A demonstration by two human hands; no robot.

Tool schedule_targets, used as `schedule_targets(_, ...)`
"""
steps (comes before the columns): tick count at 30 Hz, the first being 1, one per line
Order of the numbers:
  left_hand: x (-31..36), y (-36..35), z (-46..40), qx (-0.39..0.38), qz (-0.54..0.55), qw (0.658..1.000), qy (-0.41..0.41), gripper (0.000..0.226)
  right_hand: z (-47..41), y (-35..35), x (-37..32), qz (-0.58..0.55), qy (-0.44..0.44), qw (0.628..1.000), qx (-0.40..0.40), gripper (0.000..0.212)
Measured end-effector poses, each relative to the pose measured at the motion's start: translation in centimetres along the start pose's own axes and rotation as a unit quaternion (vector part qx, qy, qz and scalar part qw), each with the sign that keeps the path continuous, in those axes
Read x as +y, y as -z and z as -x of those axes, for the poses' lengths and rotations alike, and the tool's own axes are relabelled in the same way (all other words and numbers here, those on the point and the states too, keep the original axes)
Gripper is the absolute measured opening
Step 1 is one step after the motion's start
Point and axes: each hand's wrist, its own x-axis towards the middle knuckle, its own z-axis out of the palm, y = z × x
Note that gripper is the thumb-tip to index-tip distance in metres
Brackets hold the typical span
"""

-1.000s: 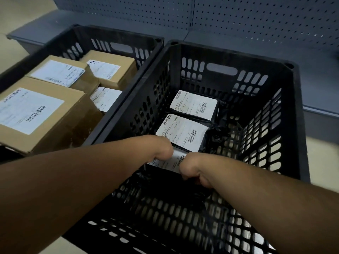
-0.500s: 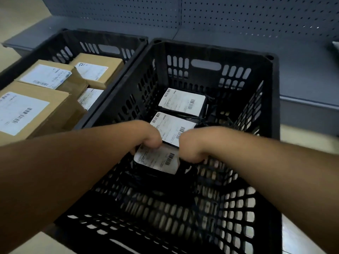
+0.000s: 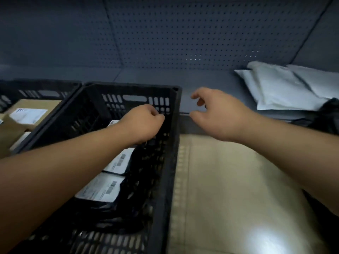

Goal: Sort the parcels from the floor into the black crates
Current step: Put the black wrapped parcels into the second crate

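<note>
Head cam is showing both hands empty. Left hand (image 3: 145,121) is hovering over the right black crate (image 3: 172,162), fingers curled into a loose fist, gripping nothing. Right hand (image 3: 218,114) is hanging past the crate's rim, above the floor (image 3: 229,180), fingers relaxed & slightly spread. Black bagged parcels w/ white labels (image 3: 102,187) are lying inside this crate. Cardboard boxes (image 3: 31,110) are sitting in the left crate (image 3: 45,87). Grey mailer bags (image 3: 286,88) are lying on the shelf (image 3: 211,79), well apart from the hands.
</note>
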Motion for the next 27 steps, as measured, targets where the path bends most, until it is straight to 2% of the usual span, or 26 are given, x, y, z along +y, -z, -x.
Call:
schedule_targets(5,7.2,-2.8,1.0,0.055,0.022,0.994,-0.096,0.033,3.8,2.6,6.2,-0.002,-0.060,0.998,0.017,0.051)
schedule_targets(9,11.8,-6.0,2.1,0.065,-0.032,0.985,-0.156,0.042,7.3,3.0,11.1,0.001,-0.094,0.996,0.010,0.052)
schedule_targets(13,15.4,-9.9,4.1,-0.003,-0.034,0.984,-0.175,0.042,10.5,3.0,15.9,-0.015,-0.149,0.988,0.024,0.054)
schedule_targets(18,19.7,-15.9,6.7,-0.061,-0.016,0.987,-0.149,0.043,15.2,2.3,22.2,-0.055,-0.228,0.971,0.042,0.049)
schedule_targets(22,22.1,-20.7,8.9,-0.115,0.022,0.986,-0.122,0.042,19.4,2.5,27.8,-0.083,-0.316,0.944,0.039,0.047)
schedule_targets(27,24.5,-26.6,12.2,-0.204,0.062,0.974,-0.081,0.047,24.9,2.2,34.6,-0.072,-0.424,0.902,0.037,0.033)
